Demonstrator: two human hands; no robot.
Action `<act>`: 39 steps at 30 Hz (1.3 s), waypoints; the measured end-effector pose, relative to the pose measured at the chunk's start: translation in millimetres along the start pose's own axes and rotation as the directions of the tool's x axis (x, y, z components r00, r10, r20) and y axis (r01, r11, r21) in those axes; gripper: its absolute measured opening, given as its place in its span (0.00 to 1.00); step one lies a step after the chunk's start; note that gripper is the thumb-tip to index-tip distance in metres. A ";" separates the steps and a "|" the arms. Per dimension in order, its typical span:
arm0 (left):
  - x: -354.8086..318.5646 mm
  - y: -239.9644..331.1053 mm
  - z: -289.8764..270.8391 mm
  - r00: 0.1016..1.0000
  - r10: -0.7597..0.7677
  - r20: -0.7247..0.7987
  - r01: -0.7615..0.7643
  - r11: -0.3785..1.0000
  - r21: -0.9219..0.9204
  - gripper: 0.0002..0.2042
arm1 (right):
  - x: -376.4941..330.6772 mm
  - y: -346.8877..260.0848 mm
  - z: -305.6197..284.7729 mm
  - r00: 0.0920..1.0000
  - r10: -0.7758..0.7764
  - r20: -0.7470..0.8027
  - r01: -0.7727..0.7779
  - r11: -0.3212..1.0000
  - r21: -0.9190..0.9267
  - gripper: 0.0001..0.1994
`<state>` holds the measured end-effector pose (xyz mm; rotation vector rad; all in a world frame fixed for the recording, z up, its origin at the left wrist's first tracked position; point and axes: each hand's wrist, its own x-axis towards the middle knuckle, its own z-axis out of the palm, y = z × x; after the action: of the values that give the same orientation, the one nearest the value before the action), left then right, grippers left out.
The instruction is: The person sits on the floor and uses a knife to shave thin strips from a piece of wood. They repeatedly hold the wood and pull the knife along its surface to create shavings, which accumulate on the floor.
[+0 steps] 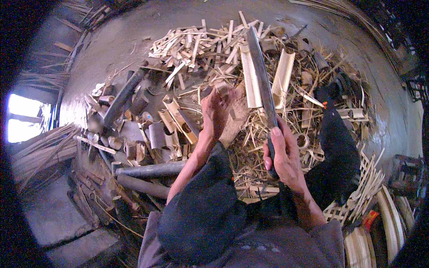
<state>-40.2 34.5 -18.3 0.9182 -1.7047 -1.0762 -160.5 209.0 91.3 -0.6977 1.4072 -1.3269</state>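
My right hand [286, 156] is wrapped round the dark handle of a machete [262, 73]. Its long blade points away from me, with the tip near the far heap. On either side of the blade are a left split bamboo half [250, 78] and a right split bamboo half [283, 78], their pale hollow sides showing. My left hand [215, 102] is closed beside a pale wooden block [237, 118]; what its fingers hold, if anything, cannot be made out. The left half lies just right of that hand, apart from it.
Pale bamboo strips [196, 47] form a heap at the far side. Cut bamboo tubes [156, 134] and long dark poles [152, 169] crowd the left. Shavings [254, 169] cover the floor before me. A woven lattice [357, 196] stands at my right, near my dark-clothed leg [337, 147].
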 end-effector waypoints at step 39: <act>-76.8 59.8 -60.1 0.644 -0.634 0.428 0.685 0.727 0.045 0.12 | 110.2 73.9 -43.2 0.895 -0.325 0.304 0.390 0.242 -0.888 0.17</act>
<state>33.8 108.2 28.2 1.3633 -1.6227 -1.9739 -216.3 139.9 -16.3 -1.9535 2.0237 -0.6066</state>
